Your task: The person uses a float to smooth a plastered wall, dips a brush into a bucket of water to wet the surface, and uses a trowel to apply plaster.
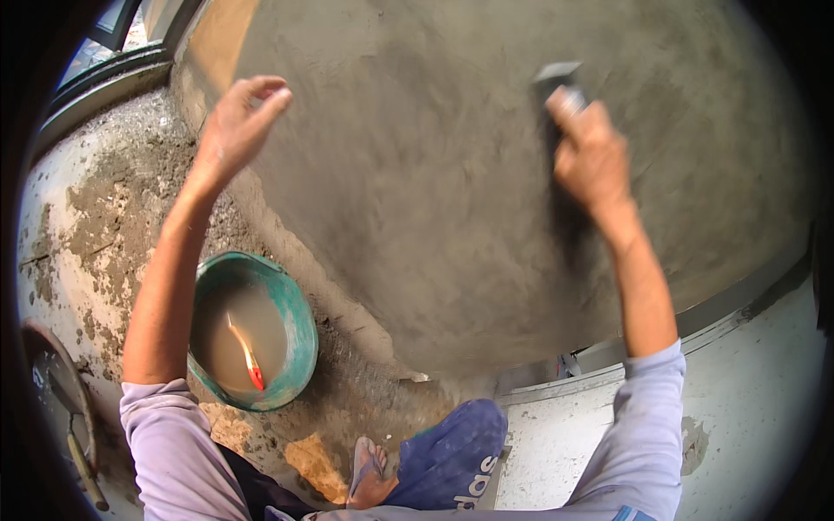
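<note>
My right hand [595,152] is wrapped around the grip of a plastering trowel [559,76], whose blade lies along the wet grey plastered surface [417,191]. Motion blurs the tool, and much of its lower edge is lost in dark shadow. My left hand [245,122] hangs near the surface's left border, fingers loosely bent with a gap to the thumb, nothing in them. Below my left forearm sits a green bucket [301,326] of murky water. A brush [246,352] with a pale handle and red end rests in it.
A dark-framed window [109,65] is at the upper left. Mortar splatter [122,200] covers the ground there. At the lower left edge stands a round container [61,382] with a wooden-handled tool [85,469]. A white ledge [556,443] runs along the lower right. My sandalled foot [369,469] shows below.
</note>
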### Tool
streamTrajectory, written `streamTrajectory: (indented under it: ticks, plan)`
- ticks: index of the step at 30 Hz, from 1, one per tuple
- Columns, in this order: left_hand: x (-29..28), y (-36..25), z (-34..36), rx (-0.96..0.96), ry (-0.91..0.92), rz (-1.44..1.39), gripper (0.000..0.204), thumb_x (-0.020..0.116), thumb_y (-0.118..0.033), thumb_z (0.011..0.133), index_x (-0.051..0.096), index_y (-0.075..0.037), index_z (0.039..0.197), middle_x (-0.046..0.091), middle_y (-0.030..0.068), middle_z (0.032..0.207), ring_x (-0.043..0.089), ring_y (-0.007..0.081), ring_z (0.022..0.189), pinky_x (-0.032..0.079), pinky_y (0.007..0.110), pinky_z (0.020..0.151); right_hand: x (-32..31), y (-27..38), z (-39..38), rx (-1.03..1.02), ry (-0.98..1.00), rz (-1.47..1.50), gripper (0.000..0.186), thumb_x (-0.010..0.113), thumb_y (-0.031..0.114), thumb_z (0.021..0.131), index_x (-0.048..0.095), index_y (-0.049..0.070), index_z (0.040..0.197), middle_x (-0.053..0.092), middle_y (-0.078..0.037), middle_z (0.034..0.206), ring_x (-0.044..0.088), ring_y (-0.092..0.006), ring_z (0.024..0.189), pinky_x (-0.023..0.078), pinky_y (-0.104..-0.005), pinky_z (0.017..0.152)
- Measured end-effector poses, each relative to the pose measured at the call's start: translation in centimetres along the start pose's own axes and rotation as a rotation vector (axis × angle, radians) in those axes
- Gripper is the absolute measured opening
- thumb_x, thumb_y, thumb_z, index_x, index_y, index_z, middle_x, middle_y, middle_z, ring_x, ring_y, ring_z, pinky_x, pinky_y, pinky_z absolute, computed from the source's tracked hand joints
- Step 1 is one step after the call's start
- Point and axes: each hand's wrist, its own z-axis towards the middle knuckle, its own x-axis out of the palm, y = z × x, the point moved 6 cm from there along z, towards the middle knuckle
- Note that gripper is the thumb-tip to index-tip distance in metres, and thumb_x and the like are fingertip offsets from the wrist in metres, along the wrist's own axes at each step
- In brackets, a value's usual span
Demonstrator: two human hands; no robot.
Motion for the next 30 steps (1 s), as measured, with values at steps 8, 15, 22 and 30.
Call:
streamTrajectory:
  ticks: [8,15,22,30]
  plan:
    - [-1.2,-0.6,0.3,0.064,-0.046,0.064,0.054,0.061,-0.045,0.096,0.064,-0.004,0.13,0.069,0.0117,0.116,0.065,0.0192,0.093,0.053,0.033,0.082,4.5,5.1,-5.9,-0.072,0.188,0.066,0.055,0.06,0.001,0.077,0.066,0.019,0.128,0.059,-0.019,0.101,0.067,-0.039,0.078,0.058,-0.0482,0.069]
    - [-4.3,-0.4,2.4,0.121,-0.131,-0.067,0.057,0.061,-0.05,0.096,0.064,-0.004,0.13,0.069,0.007,0.112,0.062,0.0142,0.088,0.05,0.032,0.081,7.4,5.9,3.5,-0.036,-0.059,0.025,0.049,0.056,0.007,0.081,0.064,0.018,0.128,0.062,-0.015,0.101,0.067,-0.0368,0.083,0.057,-0.0481,0.072]
    - [-11.7,-4.6,-0.7,0.098,-0.202,-0.177,0.054,0.063,-0.042,0.092,0.062,0.003,0.123,0.067,0.0124,0.105,0.061,0.0202,0.089,0.05,0.036,0.082,7.2,23.9,-10.8,-0.333,0.699,0.829,0.067,0.066,0.018,0.089,0.04,0.008,0.149,0.061,-0.019,0.12,0.062,-0.0379,0.111,0.05,-0.0458,0.095]
    - [-9.2,-8.3,1.1,0.243,-0.27,-0.082,0.034,0.066,-0.035,0.09,0.07,-0.003,0.099,0.062,0.0058,0.075,0.056,0.0163,0.071,0.045,0.034,0.064,10.3,38.5,-13.7,-0.43,0.65,0.781,0.023,0.07,0.019,0.081,0.072,0.008,0.1,0.069,-0.012,0.097,0.068,-0.0304,0.095,0.055,-0.0439,0.08]
